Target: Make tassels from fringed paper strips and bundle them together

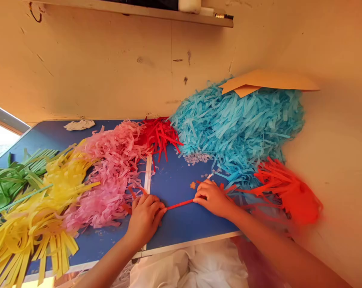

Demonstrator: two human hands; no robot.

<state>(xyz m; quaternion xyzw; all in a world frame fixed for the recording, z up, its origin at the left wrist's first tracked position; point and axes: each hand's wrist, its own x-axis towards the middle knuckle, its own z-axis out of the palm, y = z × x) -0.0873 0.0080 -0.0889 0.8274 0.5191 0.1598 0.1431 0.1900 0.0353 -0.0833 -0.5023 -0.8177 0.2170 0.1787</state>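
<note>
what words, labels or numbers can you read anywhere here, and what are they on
None: no readable text shows anywhere in this view.
The red paper strip held between the left hand and the right hand is plain, as are the blue table, the light blue paper pile and the tan card.
The white container on the shelf is cut off by the frame; no label shows.

Thin, matt red paper strip (181,204) (tissue, perhaps) on a smooth blue tabletop (176,182), scuffed matt wall (109,72) behind.
</note>
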